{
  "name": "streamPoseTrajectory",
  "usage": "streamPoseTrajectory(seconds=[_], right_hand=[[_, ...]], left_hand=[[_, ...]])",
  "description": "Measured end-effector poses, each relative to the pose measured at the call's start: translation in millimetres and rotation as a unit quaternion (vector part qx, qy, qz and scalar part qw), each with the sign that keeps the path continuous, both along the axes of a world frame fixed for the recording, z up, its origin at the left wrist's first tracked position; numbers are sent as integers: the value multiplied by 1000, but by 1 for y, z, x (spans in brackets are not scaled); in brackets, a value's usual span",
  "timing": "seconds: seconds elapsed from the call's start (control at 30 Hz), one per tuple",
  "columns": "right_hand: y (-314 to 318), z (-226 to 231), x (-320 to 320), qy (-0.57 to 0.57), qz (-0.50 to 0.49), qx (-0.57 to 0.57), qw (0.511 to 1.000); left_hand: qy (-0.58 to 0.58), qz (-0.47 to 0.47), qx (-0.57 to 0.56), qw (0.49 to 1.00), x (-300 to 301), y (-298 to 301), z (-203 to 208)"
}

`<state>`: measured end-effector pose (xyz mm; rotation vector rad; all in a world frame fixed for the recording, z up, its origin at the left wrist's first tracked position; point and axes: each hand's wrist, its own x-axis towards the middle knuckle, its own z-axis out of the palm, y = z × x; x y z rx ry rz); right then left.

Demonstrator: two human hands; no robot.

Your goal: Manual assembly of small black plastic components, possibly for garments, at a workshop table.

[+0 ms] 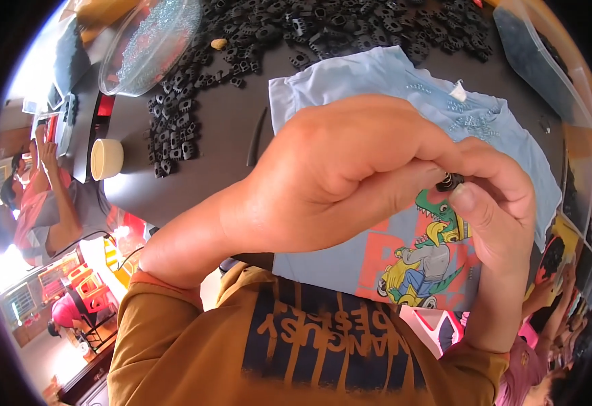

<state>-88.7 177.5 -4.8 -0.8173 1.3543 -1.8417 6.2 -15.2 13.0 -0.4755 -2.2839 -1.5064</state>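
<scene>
My left hand (336, 169) reaches across from the left, its fingers closed in a pinch. Its fingertips meet those of my right hand (495, 210) at a small dark part (449, 181), mostly hidden between them. The thumb of my right hand presses against that part from the near side. Below both hands lies a light blue T-shirt (350, 78) with a printed cartoon dinosaur, spread over the tabletop. Several tiny metal springs (475, 123) are scattered on the cloth beyond my right hand, with a small white scrap (458, 91) beside them.
Many small black plastic parts (242, 40) are heaped along the far side of the dark table (208, 183). A clear tub of springs (150, 51) stands far left, near a cream cup (106, 159). At the far right is a clear bin (546, 64). Other people (39, 196) sit nearby.
</scene>
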Motion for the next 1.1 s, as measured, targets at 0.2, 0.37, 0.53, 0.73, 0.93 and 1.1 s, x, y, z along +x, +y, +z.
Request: streamPoseTrajectory(seconds=[0.2,0.37,0.53,0.73,0.93,1.1], right_hand=[[2,4,4,-37,-2,13,999],[1,8,6,-94,1,28,995],[0,9,5,-121,19,-2,992],[2,6,4,-96,18,19,995],[4,14,-2,-6,-105,18,994],[0,11,5,-15,-77,25,997]], left_hand=[[6,-18,-3,1000,-1,3,3],[29,-20,-49,998,0,0,5],[117,17,-117,986,4,6,-1],[158,100,-99,977,2,12,-8],[33,241,-233,941,28,-42,6],[-78,379,-292,875,53,-81,-11]])
